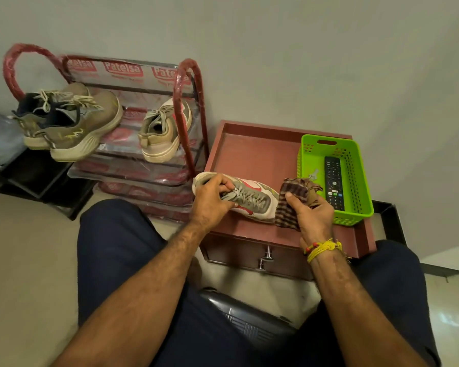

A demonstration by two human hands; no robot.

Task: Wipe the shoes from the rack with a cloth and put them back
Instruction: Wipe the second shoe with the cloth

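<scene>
In the head view, a pale sneaker (252,198) with grey laces, a grey tongue panel and red side markings was held lying on the front part of a reddish-brown low cabinet (249,154), its toe pointed toward the right hand. Its heel end was gripped by the left hand (212,200), the fingers curled over the collar and the thumb laid near the laces. The sole rim looked off-white and slightly soiled. Against the toe a brown-and-maroon striped cloth (292,202) was pressed, bunched and pinched by the right hand (313,215), with the thumb on top of the fabric; yellow and red threads (323,249) were tied round that wrist.

Just beyond the right hand a bright green perforated basket (355,178) was set on the cabinet, with a black remote control (334,181) lying in it. Beyond the left hand a red-framed shoe rack (188,112), wrapped in printed plastic, was stood against the wall. On its upper shelf the matching sneaker (162,131) was placed heel outward, nearest the left hand, and farther off on that side a pair of olive-brown running shoes (72,123) with pale soles and loose cream laces was perched. Dark trousers (122,260) were seen below both forearms.
</scene>
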